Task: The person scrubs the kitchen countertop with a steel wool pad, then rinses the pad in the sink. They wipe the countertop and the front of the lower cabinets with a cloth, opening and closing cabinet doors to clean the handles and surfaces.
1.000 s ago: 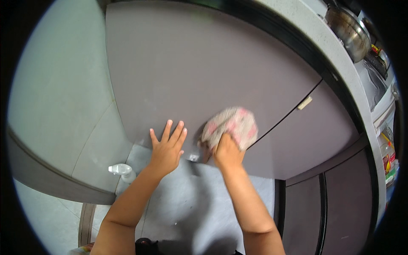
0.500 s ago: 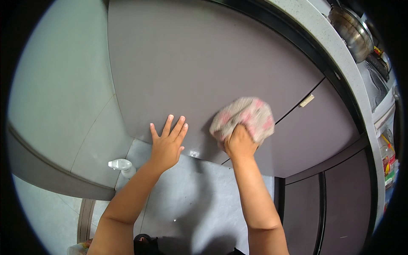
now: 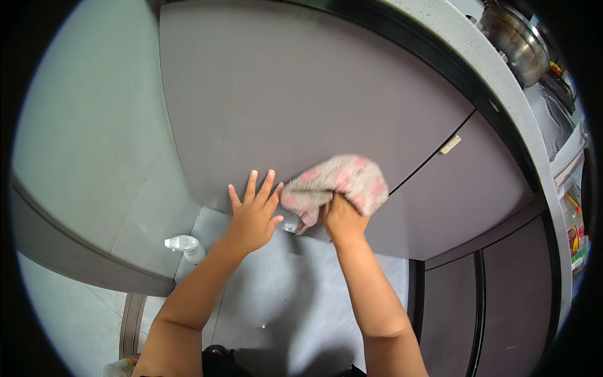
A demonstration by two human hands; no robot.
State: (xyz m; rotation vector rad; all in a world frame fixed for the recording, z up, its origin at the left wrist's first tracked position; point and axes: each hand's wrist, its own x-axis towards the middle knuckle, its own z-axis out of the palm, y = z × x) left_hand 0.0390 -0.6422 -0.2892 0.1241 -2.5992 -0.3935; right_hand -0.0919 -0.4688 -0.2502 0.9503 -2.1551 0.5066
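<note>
Bunched in my right hand (image 3: 347, 218) is a beige cleaning cloth (image 3: 342, 179) with pink spots, held against the lower part of a grey-mauve cabinet door (image 3: 282, 94). The cloth is slightly blurred, and it hides most of my right fingers. My left hand (image 3: 252, 217) has its fingers spread, with the tips at the same door near its bottom edge. The cloth's left end lies close to my left fingers; whether they touch, I cannot tell.
A white spray bottle (image 3: 187, 248) stands on the floor by the left wall (image 3: 94, 138). On the right, a pale countertop (image 3: 496, 88) curves above the cabinets and carries a metal pot (image 3: 515, 41). A small cream tab (image 3: 450, 145) sits beside the door gap.
My right hand and the cloth have moved left and slightly down across the door, toward my left hand. The left hand stays spread in nearly the same place.
</note>
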